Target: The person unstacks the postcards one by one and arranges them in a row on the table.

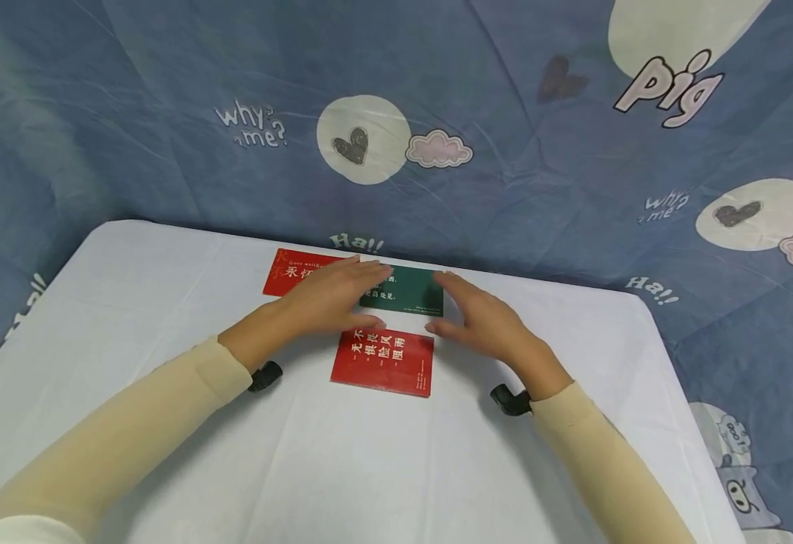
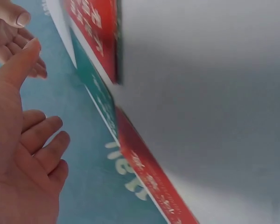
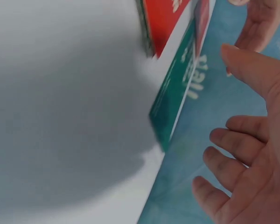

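Note:
My left hand (image 1: 321,298) hovers palm down with relaxed, spread fingers, overlapping a red card (image 1: 283,283) and the left end of a green card (image 1: 406,298) in the head view. Facing it, my right hand (image 1: 481,321) is held over the green card's right end, thumb and fingers apart. Neither hand has anything in its grasp; both wrist views show bare palms and loosely bent fingers. Nearer to me lies another red card (image 1: 382,366) with white characters, its top edge between the thumbs. Seen from the left wrist, this front red card (image 2: 100,32) shows a thick, layered edge.
A white-covered table (image 1: 342,468) carries the cards near its far edge. Behind it hangs a blue cloth (image 1: 165,91) printed with hearts, clouds and words. Black wrist-worn devices (image 1: 510,400) sit under both wrists, close over the table.

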The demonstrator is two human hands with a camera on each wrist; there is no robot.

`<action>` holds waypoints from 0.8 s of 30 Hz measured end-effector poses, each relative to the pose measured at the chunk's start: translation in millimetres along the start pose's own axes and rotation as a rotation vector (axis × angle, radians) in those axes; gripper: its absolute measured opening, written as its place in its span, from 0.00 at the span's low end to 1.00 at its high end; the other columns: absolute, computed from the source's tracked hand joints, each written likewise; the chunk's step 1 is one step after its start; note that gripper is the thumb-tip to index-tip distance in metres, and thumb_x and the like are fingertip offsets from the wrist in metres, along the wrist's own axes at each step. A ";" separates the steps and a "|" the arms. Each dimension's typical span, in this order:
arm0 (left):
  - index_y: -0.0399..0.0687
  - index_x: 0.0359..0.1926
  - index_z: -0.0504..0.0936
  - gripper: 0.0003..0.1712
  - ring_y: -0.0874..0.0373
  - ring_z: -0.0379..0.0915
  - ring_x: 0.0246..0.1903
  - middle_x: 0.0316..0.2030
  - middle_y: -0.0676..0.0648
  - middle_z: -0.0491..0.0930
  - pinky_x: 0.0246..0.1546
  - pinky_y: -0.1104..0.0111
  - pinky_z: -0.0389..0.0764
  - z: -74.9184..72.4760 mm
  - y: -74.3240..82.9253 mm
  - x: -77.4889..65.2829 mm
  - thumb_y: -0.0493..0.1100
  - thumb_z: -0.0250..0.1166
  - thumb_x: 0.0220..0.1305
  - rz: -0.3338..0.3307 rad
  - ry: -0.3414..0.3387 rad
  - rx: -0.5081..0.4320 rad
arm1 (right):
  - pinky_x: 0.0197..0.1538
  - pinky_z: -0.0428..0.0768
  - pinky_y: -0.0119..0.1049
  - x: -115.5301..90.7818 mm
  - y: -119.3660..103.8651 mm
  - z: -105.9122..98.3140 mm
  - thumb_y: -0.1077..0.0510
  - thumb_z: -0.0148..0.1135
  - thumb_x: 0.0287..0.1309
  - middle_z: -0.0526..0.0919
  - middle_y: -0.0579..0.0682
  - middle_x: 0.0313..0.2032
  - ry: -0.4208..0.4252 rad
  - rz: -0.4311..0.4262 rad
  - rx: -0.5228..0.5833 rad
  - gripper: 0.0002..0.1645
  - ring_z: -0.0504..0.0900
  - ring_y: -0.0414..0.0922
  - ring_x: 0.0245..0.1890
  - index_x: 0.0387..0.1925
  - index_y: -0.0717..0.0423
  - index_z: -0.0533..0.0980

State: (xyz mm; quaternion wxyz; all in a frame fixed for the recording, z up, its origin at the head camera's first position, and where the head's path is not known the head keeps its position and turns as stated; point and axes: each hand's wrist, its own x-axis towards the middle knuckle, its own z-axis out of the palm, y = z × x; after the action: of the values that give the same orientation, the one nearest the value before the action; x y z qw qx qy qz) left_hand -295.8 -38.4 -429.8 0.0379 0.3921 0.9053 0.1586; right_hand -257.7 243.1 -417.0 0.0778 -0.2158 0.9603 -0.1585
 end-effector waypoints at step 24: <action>0.51 0.72 0.62 0.60 0.51 0.58 0.68 0.68 0.49 0.64 0.64 0.53 0.66 19.9 25.9 -50.9 0.69 0.74 0.40 -0.043 -0.087 -0.042 | 0.55 0.78 0.39 -39.2 -33.7 38.0 0.30 0.72 0.40 0.67 0.45 0.67 -0.036 -0.109 -0.045 0.59 0.65 0.43 0.67 0.70 0.48 0.62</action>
State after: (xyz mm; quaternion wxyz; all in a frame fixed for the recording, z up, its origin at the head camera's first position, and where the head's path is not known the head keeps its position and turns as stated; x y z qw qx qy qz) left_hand -238.8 -53.3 -443.3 0.0888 0.3781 0.9076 0.1596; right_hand -201.2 221.1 -438.1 0.0814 -0.2724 0.9489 -0.1370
